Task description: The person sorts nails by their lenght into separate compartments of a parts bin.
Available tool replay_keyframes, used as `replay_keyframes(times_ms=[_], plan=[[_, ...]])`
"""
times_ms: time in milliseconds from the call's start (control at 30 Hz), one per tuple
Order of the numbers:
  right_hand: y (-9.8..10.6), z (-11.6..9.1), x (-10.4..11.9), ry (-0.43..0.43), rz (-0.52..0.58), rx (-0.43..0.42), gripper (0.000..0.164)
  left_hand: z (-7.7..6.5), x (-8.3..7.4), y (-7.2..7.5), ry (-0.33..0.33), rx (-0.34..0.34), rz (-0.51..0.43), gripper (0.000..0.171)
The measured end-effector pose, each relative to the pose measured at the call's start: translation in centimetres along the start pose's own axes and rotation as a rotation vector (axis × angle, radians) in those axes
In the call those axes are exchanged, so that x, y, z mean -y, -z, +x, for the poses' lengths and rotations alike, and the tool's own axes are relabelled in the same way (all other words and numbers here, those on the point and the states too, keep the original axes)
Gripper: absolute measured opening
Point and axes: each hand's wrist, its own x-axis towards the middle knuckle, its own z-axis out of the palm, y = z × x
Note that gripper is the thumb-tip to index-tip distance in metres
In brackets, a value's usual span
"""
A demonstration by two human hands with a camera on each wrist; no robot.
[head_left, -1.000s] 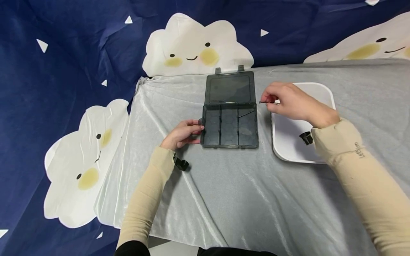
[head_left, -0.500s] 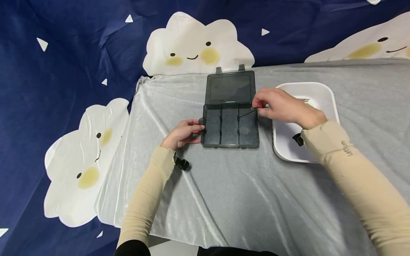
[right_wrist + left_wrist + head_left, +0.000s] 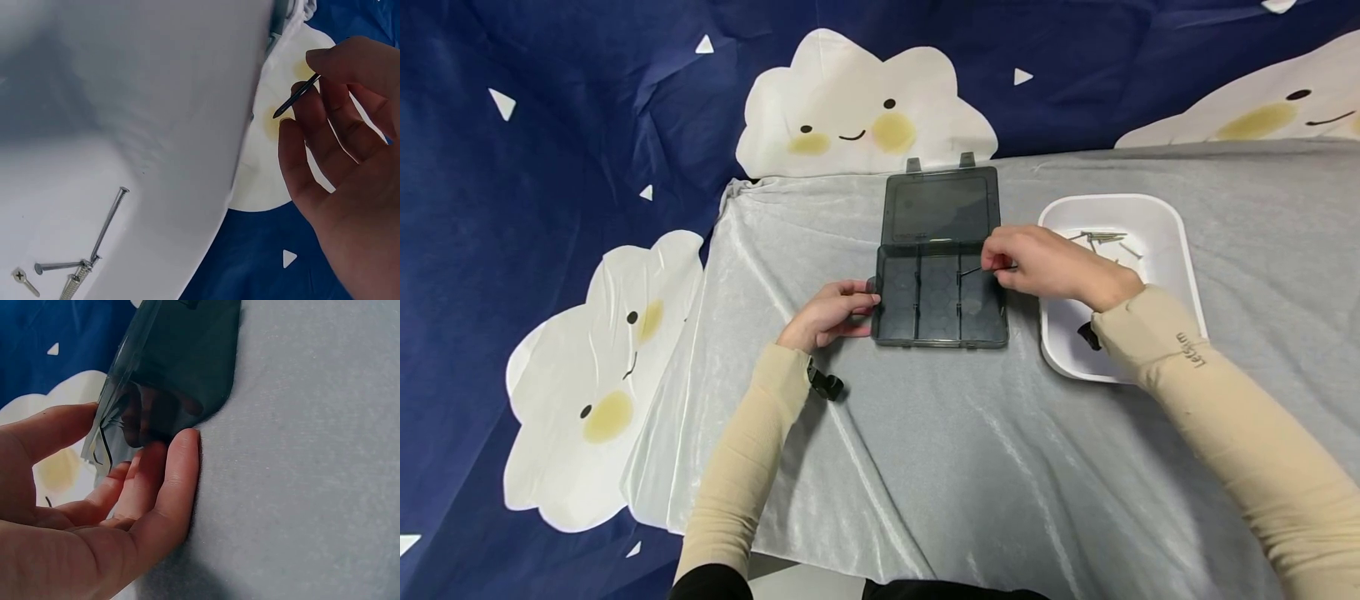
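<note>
A dark translucent compartment box (image 3: 938, 342) stands on the cloth, its lid (image 3: 942, 207) raised at the back. My left hand (image 3: 831, 315) grips its left side; the left wrist view has the thumb on the upper edge and the fingers at the wall. Over the box's right column is my right hand (image 3: 1037, 260), pinching a nail (image 3: 296, 96) between thumb and fingers, its dark pointed tip sticking out. A thin dark strip (image 3: 971, 271) lies slantwise in that column, partly hidden by the right fingers.
Right of the box stands a white tray (image 3: 1189, 283) with several nails and screws (image 3: 1103, 238). The right wrist view shows a long nail (image 3: 109, 222) and a small screw (image 3: 26, 282) in it. Grey cloth (image 3: 940, 467) covers the table; a blue cloud-print curtain (image 3: 685, 108) hangs behind.
My right hand has moved left and toward me with the nail, from over the tray's edge to over the box's right column. The left hand stays at the box's side.
</note>
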Motion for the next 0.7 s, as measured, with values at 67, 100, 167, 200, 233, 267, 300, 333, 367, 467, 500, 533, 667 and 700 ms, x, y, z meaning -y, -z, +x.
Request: replay_keyframes(times_ms=[67,100,167,200,233,267,300,333,367,467,500,533,667,700], plan=[[-0.2,0.1,0.0,0.004,-0.007,0.012,0.016,0.0,0.0,0.0,0.0,0.002,0.0,0.034],[-0.3,0.1,0.0,0.006,-0.01,0.02,0.016,0.0,0.0,0.0,-0.001,0.003,0.002,0.034],[-0.5,0.1,0.1,0.015,-0.018,0.032,0.017,0.0,0.0,0.0,-0.003,0.003,0.003,0.034],[-0.6,0.2,0.1,0.021,-0.024,0.039,0.017,0.0,0.0,0.0,-0.004,0.003,0.004,0.035],[-0.7,0.2,0.1,0.026,-0.032,0.046,0.017,0.0,0.0,0.0,-0.004,0.003,0.005,0.035],[-0.8,0.2,0.2,0.032,-0.038,0.053,0.018,-0.1,0.0,0.0,-0.005,0.003,0.006,0.036],[-0.9,0.2,0.2,0.037,-0.046,0.058,0.018,-0.1,0.0,0.0,-0.005,0.004,0.008,0.036],[-1.0,0.2,0.2,0.043,-0.052,0.064,0.018,-0.1,0.0,0.0,-0.006,0.004,0.008,0.036],[-1.1,0.2,0.1,0.047,-0.059,0.07,0.018,0.0,0.0,0.0,-0.005,0.004,0.008,0.037],[-1.4,0.3,0.1,0.062,-0.079,0.08,0.017,0.0,0.0,0.0,-0.006,0.006,0.007,0.037],[-1.5,0.3,0.1,0.067,-0.084,0.082,0.017,0.0,0.0,0.0,-0.006,0.007,0.007,0.038],[-1.6,0.4,0.1,0.073,-0.09,0.084,0.017,0.0,0.1,0.0,-0.007,0.007,0.005,0.038],[-2.0,0.5,0.0,0.103,-0.116,0.09,0.017,0.0,0.1,0.0,-0.008,0.006,0.001,0.037],[-2.1,0.6,0.0,0.11,-0.123,0.089,0.018,0.0,0.1,0.0,-0.008,0.005,0.001,0.037]])
